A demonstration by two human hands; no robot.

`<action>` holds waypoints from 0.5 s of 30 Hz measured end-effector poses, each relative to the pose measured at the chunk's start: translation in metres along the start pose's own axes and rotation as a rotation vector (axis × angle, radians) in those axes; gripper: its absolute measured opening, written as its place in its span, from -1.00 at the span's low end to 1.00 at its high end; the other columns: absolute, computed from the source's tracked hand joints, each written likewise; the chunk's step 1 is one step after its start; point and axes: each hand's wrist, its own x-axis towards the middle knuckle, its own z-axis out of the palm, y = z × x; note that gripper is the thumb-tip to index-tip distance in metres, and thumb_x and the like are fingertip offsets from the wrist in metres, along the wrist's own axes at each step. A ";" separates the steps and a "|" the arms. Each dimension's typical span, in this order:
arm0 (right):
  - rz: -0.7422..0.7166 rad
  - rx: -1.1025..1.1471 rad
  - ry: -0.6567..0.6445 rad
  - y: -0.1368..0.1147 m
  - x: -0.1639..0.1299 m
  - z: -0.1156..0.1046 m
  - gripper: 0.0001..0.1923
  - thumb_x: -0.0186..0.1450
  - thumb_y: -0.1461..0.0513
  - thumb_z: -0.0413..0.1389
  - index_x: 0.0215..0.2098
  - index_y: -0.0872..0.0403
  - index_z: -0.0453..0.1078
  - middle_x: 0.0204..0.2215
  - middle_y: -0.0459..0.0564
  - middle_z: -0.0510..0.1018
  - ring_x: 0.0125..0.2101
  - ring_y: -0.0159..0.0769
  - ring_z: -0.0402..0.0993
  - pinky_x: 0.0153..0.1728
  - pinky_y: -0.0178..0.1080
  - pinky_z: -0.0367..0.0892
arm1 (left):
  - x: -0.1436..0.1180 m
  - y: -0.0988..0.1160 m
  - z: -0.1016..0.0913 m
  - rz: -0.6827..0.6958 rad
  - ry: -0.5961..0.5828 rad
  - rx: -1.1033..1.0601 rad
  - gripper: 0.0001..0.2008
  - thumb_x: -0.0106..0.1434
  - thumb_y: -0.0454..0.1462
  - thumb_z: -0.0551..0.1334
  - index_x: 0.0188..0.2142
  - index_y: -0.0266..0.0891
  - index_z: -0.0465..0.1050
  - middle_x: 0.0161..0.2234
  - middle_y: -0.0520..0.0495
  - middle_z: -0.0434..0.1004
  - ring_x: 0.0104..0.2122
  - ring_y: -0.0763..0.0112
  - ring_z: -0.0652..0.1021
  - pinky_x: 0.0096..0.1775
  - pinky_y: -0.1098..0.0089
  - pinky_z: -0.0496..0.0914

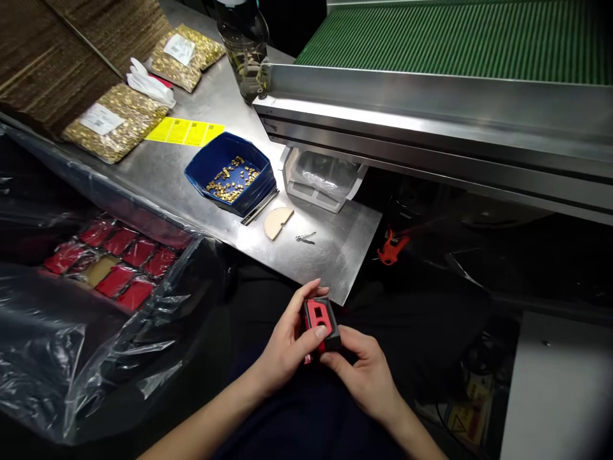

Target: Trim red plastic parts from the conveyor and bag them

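My left hand (290,348) is wrapped round a small red-and-black boxy device (318,313), its thumb lying on the red face. From the other side my right hand (366,370) grips the near right end of the same device between thumb and fingers. The device is held above my lap, just off the near corner of the metal table (330,262). On that table lie a pale half-round disc (276,222) with a notch and a small thin metal piece (305,237). Beyond them a blue bin (201,167) holds many tiny brass-coloured parts (230,185).
A grey tray (313,198) with clear plastic sits beneath the green conveyor (454,38). Bags of brass parts (119,121), a yellow label strip (184,131) and a bottle (244,51) stand further back. At left, a plastic-lined box (191,249) contains red wrapped items (119,281).
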 end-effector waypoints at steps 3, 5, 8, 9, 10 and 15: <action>-0.021 0.018 -0.031 -0.002 0.000 0.001 -0.92 0.36 0.23 0.26 -0.19 -0.01 0.62 -0.29 -0.06 0.60 -0.24 -0.28 0.54 -0.17 -0.30 0.39 | 0.001 0.004 -0.003 0.018 -0.050 0.013 -0.27 0.30 -0.05 0.36 0.38 -0.04 0.17 0.34 -0.14 0.29 0.28 0.06 0.37 0.25 0.21 0.29; -0.033 0.024 -0.049 -0.001 0.001 0.001 -0.90 0.36 0.23 0.26 -0.18 -0.02 0.63 -0.28 -0.06 0.61 -0.24 -0.27 0.54 -0.17 -0.29 0.39 | 0.004 0.007 -0.004 0.002 -0.048 0.029 -0.38 0.34 -0.07 0.33 0.34 -0.08 0.28 0.29 -0.15 0.38 0.24 0.07 0.42 0.24 0.21 0.31; -0.038 -0.005 -0.073 0.000 0.003 0.000 -0.91 0.38 0.22 0.24 -0.22 0.02 0.62 -0.27 -0.04 0.62 -0.25 -0.26 0.53 -0.17 -0.28 0.39 | 0.013 0.008 -0.003 -0.058 0.013 0.060 -0.58 0.45 -0.10 0.21 0.24 -0.12 0.44 0.23 -0.13 0.48 0.22 0.13 0.46 0.25 0.23 0.32; -0.039 -0.019 -0.082 0.000 0.003 0.000 -0.90 0.38 0.21 0.24 -0.23 0.03 0.61 -0.27 -0.03 0.62 -0.25 -0.26 0.53 -0.17 -0.27 0.39 | 0.016 0.007 -0.001 -0.073 0.042 0.063 -0.60 0.47 -0.10 0.18 0.22 -0.13 0.47 0.22 -0.13 0.49 0.23 0.14 0.47 0.27 0.22 0.30; -0.039 -0.030 -0.091 0.000 0.004 -0.001 -0.90 0.39 0.21 0.23 -0.24 0.04 0.61 -0.27 -0.02 0.62 -0.26 -0.26 0.53 -0.17 -0.27 0.39 | 0.020 0.005 0.000 -0.087 0.072 0.055 -0.61 0.48 -0.09 0.16 0.19 -0.16 0.50 0.21 -0.14 0.50 0.23 0.14 0.47 0.28 0.21 0.29; 0.021 -0.023 -0.067 0.002 0.007 -0.004 -0.86 0.38 0.16 0.25 -0.23 0.06 0.62 -0.29 -0.02 0.60 -0.25 -0.25 0.51 -0.14 -0.25 0.38 | 0.028 -0.004 0.005 -0.196 0.192 -0.111 -0.54 0.49 -0.02 0.10 0.19 -0.23 0.47 0.12 -0.23 0.58 0.13 0.04 0.55 0.22 0.06 0.36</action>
